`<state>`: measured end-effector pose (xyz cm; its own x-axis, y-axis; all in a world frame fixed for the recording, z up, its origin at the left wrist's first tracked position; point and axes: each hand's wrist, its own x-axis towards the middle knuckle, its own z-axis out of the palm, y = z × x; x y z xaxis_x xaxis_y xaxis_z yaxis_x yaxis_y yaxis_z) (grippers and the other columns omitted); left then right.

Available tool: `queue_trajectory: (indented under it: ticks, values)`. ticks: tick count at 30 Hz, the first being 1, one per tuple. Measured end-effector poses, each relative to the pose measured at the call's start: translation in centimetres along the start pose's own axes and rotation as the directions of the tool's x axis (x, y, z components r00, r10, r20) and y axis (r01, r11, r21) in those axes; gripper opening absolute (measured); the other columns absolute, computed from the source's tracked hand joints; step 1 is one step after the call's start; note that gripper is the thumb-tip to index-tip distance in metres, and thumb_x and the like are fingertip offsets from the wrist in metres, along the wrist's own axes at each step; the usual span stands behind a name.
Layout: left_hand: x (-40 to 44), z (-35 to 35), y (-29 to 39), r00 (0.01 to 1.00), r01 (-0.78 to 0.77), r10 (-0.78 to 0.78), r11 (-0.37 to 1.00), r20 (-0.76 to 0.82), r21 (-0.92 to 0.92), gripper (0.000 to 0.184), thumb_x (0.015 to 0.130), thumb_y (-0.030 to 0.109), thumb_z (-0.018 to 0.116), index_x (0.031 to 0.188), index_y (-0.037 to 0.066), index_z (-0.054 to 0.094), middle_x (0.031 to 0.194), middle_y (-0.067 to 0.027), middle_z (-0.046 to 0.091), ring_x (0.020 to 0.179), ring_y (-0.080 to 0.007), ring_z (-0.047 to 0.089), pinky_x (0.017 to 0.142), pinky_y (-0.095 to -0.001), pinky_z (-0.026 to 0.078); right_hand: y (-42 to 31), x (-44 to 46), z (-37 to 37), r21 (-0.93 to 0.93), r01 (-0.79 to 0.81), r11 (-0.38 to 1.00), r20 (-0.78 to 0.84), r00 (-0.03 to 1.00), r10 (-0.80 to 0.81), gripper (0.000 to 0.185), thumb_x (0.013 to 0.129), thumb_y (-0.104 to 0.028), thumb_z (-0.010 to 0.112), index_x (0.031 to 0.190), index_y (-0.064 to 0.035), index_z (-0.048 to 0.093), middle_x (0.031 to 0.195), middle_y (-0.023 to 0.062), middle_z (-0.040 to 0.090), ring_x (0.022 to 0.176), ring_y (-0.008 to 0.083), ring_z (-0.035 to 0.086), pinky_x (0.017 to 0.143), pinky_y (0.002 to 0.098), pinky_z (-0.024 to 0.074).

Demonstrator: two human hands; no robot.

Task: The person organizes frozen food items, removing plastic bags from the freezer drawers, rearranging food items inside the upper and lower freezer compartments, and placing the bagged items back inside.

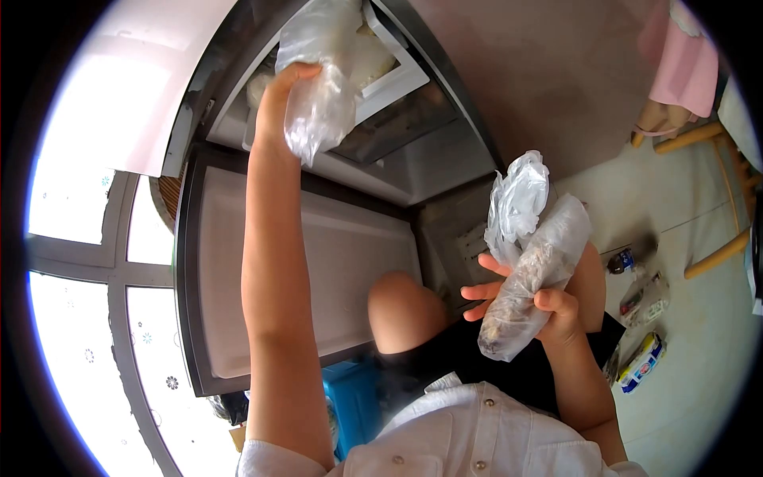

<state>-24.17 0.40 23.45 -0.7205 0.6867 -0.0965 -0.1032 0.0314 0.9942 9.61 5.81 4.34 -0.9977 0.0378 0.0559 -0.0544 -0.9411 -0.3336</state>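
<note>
My left hand (296,79) reaches up to the open freezer drawer (397,87) and grips a clear plastic bag (322,107) that hangs down in front of it. What that bag holds is hard to make out. Lower right, above my lap, my right hand (524,302) holds a plastic-wrapped bundle (536,278) with something pale and lumpy inside. Its thumb lies on the near side and the fingers spread out behind. The bundle's loose, crumpled plastic end (517,199) sticks up. More bagged things lie in the drawer, partly hidden.
The open fridge door (318,262) stands at the left beside my knee. A blue bin (354,401) is below it. On the floor at right are a bottle (621,261), plastic packages (645,298) and a yellow-blue pack (642,363). A wooden chair (719,254) stands far right.
</note>
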Motion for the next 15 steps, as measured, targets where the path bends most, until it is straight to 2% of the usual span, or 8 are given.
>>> queue_trajectory:
  ticks: [1,2,6,9,10,13,14,15]
  values:
    - [0.1,0.9,0.3,1.0,0.003,-0.003,1.0,-0.003,0.003,0.035,0.077,0.018,0.061,0.106,-0.001,0.058,0.088,-0.012,0.064,0.075,-0.024,0.064,0.064,-0.0344,0.053,0.1,0.1,0.0,0.003,0.003,1.0,0.002,1.0,-0.003,0.09,0.07,-0.037,0.069,0.143,0.0016,0.034,0.126,0.0364,0.049,0.109,0.0482,0.057,0.092,0.0498,0.0467]
    - [0.4,1.7,0.3,1.0,-0.03,0.03,1.0,-0.006,-0.003,0.028,0.08,0.02,0.06,0.098,-0.001,0.061,0.082,-0.0116,0.064,0.068,-0.0227,0.064,0.06,-0.033,0.053,0.2,0.2,0.0,0.007,0.006,1.0,0.004,1.0,-0.006,0.09,0.07,-0.037,0.069,0.142,0.0017,0.034,0.126,0.0365,0.049,0.109,0.0484,0.057,0.092,0.0498,0.0466]
    - [1.0,5.0,0.7,0.983,-0.088,0.1,0.993,-0.153,0.084,0.026,0.076,0.02,0.065,0.093,0.001,0.063,0.082,-0.0112,0.065,0.07,-0.0241,0.063,0.064,-0.0343,0.052,0.4,0.5,0.1,0.019,0.006,1.0,0.001,1.0,-0.006,0.089,0.07,-0.035,0.068,0.142,0.0025,0.034,0.125,0.0365,0.05,0.109,0.0487,0.057,0.092,0.0503,0.0468]
    - [2.3,4.7,1.8,0.994,-0.065,0.075,0.991,-0.085,0.115,0.027,0.074,0.02,0.067,0.093,0.001,0.063,0.083,-0.0112,0.065,0.072,-0.0237,0.064,0.064,-0.034,0.052,0.7,0.7,0.1,0.025,0.022,0.999,-0.004,1.0,-0.022,0.087,0.07,-0.033,0.068,0.142,0.003,0.034,0.125,0.0362,0.05,0.109,0.0488,0.056,0.092,0.0504,0.0469]
    - [1.8,5.0,1.3,0.988,-0.035,0.049,0.995,-0.148,0.097,0.026,0.075,0.019,0.066,0.094,0.001,0.064,0.084,-0.0111,0.065,0.073,-0.0236,0.064,0.065,-0.0343,0.053,0.7,0.7,0.2,0.023,0.025,0.999,-0.006,1.0,-0.025,0.087,0.07,-0.033,0.067,0.142,0.0031,0.034,0.126,0.0357,0.049,0.111,0.0486,0.055,0.092,0.0503,0.047]
    - [2.4,3.2,-0.1,0.995,-0.093,0.094,0.995,0.032,-0.037,0.024,0.076,0.018,0.065,0.094,0.002,0.063,0.084,-0.0111,0.065,0.073,-0.0235,0.064,0.066,-0.0349,0.053,0.8,0.7,0.2,0.003,0.059,0.998,-0.016,0.998,-0.059,0.086,0.071,-0.033,0.066,0.142,0.0023,0.034,0.133,0.0321,0.046,0.116,0.0475,0.052,0.094,0.049,0.0459]
    - [2.2,2.8,-0.8,0.994,-0.109,0.11,0.993,-0.016,0.047,0.025,0.077,0.018,0.065,0.097,0.003,0.062,0.086,-0.0107,0.065,0.075,-0.0232,0.064,0.068,-0.0352,0.054,0.9,0.8,0.2,-0.009,0.078,0.997,-0.017,0.997,-0.078,0.085,0.072,-0.034,0.066,0.142,0.0018,0.034,0.135,0.0306,0.044,0.118,0.047,0.051,0.094,0.0485,0.0453]
    - [1.5,3.0,-1.5,0.995,-0.067,0.069,0.997,-0.077,0.027,0.028,0.077,0.013,0.062,0.102,0.001,0.061,0.087,-0.0121,0.064,0.077,-0.0245,0.063,0.071,-0.0381,0.053,0.8,0.8,0.0,-0.001,0.051,0.999,0.011,0.999,-0.051,0.085,0.072,-0.034,0.066,0.142,0.0011,0.035,0.137,0.0286,0.043,0.12,0.0457,0.049,0.096,0.0477,0.0439]
